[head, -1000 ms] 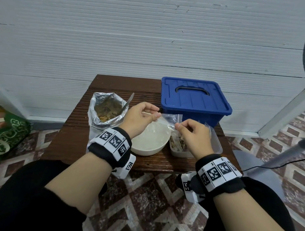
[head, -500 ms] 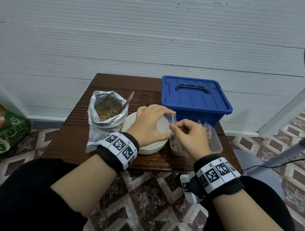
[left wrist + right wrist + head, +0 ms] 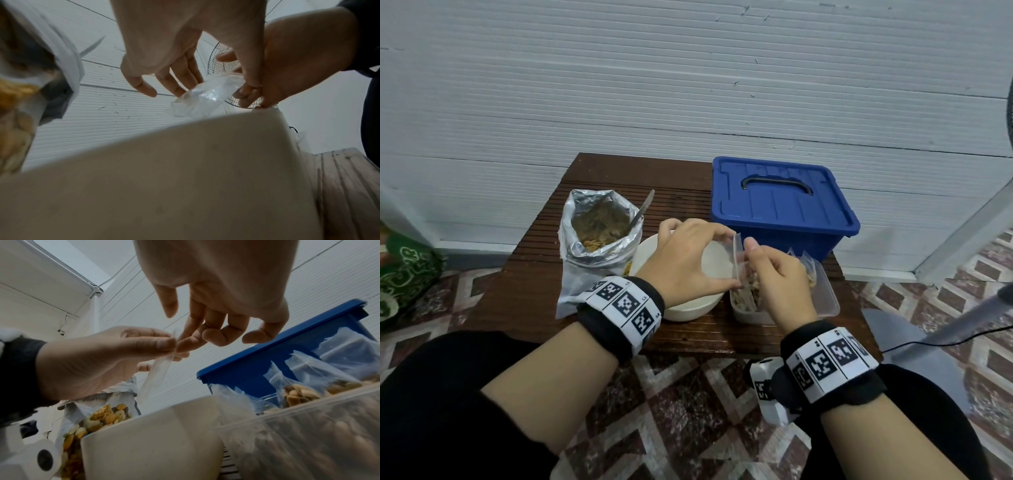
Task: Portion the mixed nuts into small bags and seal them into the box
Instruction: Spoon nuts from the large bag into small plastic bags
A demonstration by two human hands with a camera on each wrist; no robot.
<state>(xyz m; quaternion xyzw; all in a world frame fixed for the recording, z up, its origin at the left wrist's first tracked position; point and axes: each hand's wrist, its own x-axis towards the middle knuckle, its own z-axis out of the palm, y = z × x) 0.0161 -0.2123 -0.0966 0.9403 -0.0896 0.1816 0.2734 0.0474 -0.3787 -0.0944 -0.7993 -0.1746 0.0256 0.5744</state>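
We pinch the small clear plastic zip bag (image 3: 738, 255) at its top edge with both the left hand (image 3: 688, 260) and the right hand (image 3: 777, 274), fingertips meeting. The empty bag hangs below the pinch, long axis near vertical, over the white round bowl (image 3: 688, 310). The open foil pouch of mixed nuts (image 3: 599, 240) lies beyond the left hand, so that hand is nearer to it.

No words or numbers can be read: the wristbands (image 3: 625, 303) bear only square black-and-white marker codes, and the print on the foil nut bag (image 3: 98, 402) is too blurred.
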